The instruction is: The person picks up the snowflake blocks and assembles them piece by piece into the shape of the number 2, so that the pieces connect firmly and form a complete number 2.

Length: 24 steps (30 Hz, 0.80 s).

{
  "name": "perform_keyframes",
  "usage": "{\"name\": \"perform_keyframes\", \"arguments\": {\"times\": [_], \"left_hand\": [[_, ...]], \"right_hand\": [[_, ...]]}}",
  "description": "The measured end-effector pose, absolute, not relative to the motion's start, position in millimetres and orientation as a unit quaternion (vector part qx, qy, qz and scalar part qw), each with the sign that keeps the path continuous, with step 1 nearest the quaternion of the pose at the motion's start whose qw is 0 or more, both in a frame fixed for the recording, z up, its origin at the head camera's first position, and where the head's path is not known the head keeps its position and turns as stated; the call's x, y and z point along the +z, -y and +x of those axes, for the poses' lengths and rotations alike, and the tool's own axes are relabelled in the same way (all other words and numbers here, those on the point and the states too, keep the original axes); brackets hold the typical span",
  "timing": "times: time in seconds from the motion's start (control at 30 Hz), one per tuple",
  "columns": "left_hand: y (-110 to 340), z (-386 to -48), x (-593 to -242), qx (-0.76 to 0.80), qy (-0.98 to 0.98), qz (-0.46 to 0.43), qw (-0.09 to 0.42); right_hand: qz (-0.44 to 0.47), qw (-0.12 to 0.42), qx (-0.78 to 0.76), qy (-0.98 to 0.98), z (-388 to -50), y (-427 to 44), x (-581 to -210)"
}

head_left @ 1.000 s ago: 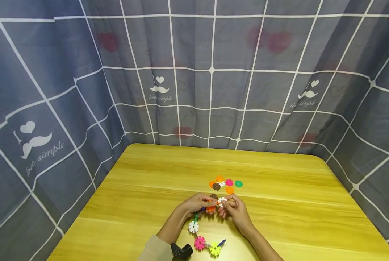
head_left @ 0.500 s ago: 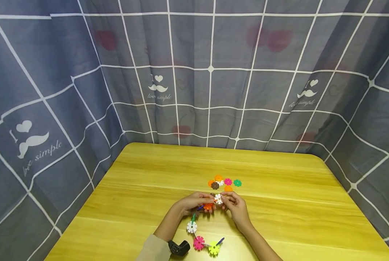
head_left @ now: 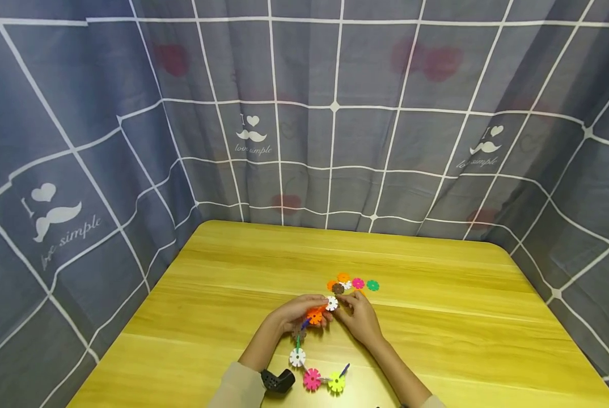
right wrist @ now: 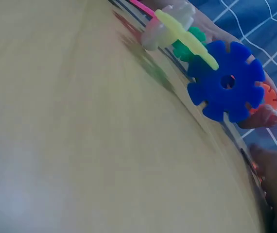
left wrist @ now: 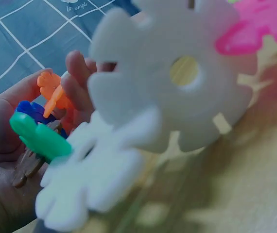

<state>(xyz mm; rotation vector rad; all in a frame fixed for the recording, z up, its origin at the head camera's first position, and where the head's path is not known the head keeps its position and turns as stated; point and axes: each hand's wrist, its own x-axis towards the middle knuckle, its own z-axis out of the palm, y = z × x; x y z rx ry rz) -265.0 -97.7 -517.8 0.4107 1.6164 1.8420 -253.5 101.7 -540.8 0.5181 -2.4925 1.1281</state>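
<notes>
My left hand holds one end of a chain of slotted snowflake building discs, near its orange disc. A white disc stands up at that end. From there the chain bends down through a brown disc, a green one, another white disc, a pink disc and a yellow disc, ending in a blue disc. My right hand is just right of the upright white disc, fingers bent low at the table. Its fingertips are partly hidden, so any grip is unclear.
Behind the hands lie several loose discs: orange, brown, pink and green. The wooden table meets a grey checked curtain at the back. A black wrist device sits by the left sleeve.
The right hand's fingers have come off the upright white disc and moved to the table beside it. The left hand has shifted slightly left and away with the chain, whose brown disc shows more.
</notes>
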Motion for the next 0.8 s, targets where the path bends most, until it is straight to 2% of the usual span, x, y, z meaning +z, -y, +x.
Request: {"name": "perform_keyframes", "arguments": {"times": [0.13, 0.23, 0.4, 0.5, 0.6, 0.8], "left_hand": [[97.9, -266.1, -517.7, 0.703, -0.613, 0.163, 0.321], [96.0, -265.5, -515.6, 0.705, -0.608, 0.169, 0.324], [92.3, -263.7, -512.3, 0.698, -0.612, 0.180, 0.325], [92.3, -262.4, -512.3, 0.690, -0.625, 0.170, 0.323], [92.6, -260.8, -512.4, 0.685, -0.635, 0.160, 0.319], [92.2, -259.6, -513.4, 0.685, -0.633, 0.168, 0.319]], "right_hand": [[0.199, 0.170, 0.383, 0.886, -252.8, -102.2, -540.4], [0.188, 0.147, 0.457, 0.857, -252.2, -106.1, -539.9], [0.129, 0.064, 0.689, 0.710, -247.4, -115.6, -535.4], [0.102, 0.018, 0.764, 0.637, -242.9, -119.5, -533.7], [0.102, -0.006, 0.771, 0.628, -239.1, -121.0, -532.9], [0.129, -0.009, 0.762, 0.635, -236.9, -121.6, -534.3]]}}
